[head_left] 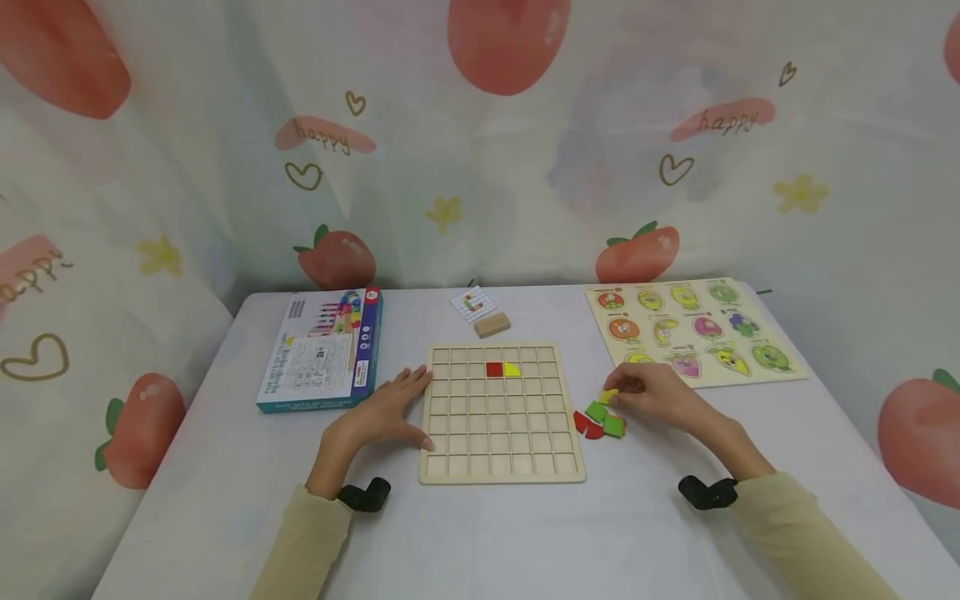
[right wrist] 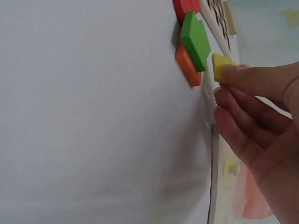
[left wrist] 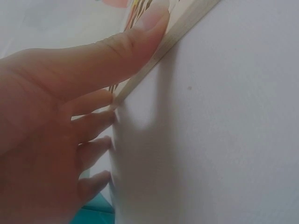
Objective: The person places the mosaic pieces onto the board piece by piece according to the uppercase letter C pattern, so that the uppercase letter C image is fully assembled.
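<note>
A wooden grid board [head_left: 500, 425] lies in the middle of the table, with a red square tile [head_left: 494, 369] and a yellow quarter-round tile [head_left: 512, 369] in neighbouring cells of an upper row. My left hand [head_left: 386, 410] rests at the board's left edge, fingers spread and thumb [left wrist: 140, 35] on the rim. Between thumb and fingers, my right hand [head_left: 660, 395] pinches a yellow tile [right wrist: 220, 66]. Just below it, right of the board, lie green tiles [head_left: 613, 426], red tiles [head_left: 588, 426] and an orange tile [right wrist: 188, 65], some overlapping.
A boxed set [head_left: 318, 350] lies at the back left. Behind the board are a pattern card [head_left: 474, 304] and a small wooden block [head_left: 492, 325]. A fruit puzzle board [head_left: 705, 333] lies at the back right, beside my right hand. A printed curtain hangs behind the table.
</note>
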Tool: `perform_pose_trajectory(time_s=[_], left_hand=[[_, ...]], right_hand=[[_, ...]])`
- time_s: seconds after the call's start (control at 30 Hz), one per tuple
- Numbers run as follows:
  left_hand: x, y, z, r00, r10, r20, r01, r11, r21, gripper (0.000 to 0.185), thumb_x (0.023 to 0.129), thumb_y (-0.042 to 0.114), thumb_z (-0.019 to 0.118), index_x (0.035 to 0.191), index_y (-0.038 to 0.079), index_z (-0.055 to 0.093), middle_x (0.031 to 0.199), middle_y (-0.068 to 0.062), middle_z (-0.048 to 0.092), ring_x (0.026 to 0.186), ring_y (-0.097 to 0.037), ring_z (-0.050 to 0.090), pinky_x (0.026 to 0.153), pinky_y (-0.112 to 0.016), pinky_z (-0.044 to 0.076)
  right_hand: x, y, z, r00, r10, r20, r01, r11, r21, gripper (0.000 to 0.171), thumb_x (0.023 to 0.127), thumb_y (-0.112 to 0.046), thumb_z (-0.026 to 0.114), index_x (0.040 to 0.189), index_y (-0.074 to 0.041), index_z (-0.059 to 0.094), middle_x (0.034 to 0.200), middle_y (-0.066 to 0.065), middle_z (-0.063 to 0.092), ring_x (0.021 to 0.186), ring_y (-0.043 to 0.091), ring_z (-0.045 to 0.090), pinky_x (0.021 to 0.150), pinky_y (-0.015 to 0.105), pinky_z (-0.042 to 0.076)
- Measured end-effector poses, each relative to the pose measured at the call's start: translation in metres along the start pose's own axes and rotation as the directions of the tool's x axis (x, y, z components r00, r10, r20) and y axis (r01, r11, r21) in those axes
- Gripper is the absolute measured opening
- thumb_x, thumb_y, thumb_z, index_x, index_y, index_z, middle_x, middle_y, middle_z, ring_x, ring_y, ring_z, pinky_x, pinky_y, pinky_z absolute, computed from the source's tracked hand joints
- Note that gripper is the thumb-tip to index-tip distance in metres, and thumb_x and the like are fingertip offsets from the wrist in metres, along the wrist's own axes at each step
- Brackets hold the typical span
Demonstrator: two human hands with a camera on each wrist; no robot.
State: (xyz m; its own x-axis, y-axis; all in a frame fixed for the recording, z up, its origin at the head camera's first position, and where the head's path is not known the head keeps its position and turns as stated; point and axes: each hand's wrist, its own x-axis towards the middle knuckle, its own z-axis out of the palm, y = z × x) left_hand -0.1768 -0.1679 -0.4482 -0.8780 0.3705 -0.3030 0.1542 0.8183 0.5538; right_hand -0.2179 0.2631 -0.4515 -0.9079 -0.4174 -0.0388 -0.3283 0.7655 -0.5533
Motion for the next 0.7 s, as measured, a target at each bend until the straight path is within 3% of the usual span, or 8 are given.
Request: perform_pose_trajectory(time_s=[0.47, 0.7], left_hand=[[0.002, -0.001, -0.001, 1.0, 0.008, -0.002, -0.008, 1.0, 0.011, 0.107, 0.072, 0.038, 0.085, 0.155, 0.013, 0.023, 0.165, -0.004, 0.014, 0.153, -0.029, 0.004, 0.124, -0.051, 0.008], [0.003, -0.002, -0.001, 1.0, 0.004, -0.003, -0.003, 1.0, 0.003, 0.106, 0.071, 0.039, 0.085, 0.155, 0.015, 0.024, 0.165, -0.002, 0.015, 0.153, -0.029, 0.005, 0.124, -0.053, 0.009]], right_hand=[[0.039, -0.029, 0.009, 1.0, -0.031, -0.004, 0.031, 0.988, 0.152, 0.015, 0.09, -0.014, 0.069, 0.104, -0.013, 0.073, 0.096, 0.0, 0.073, 0.082, 0.013, 0.064, 0.075, 0.015, 0.054], [0.062, -0.044, 0.02, 0.999, -0.038, 0.012, 0.035, 0.986, 0.165, 0.017, 0.09, -0.018, 0.069, 0.105, -0.013, 0.074, 0.1, 0.001, 0.073, 0.088, 0.015, 0.064, 0.083, 0.024, 0.054]])
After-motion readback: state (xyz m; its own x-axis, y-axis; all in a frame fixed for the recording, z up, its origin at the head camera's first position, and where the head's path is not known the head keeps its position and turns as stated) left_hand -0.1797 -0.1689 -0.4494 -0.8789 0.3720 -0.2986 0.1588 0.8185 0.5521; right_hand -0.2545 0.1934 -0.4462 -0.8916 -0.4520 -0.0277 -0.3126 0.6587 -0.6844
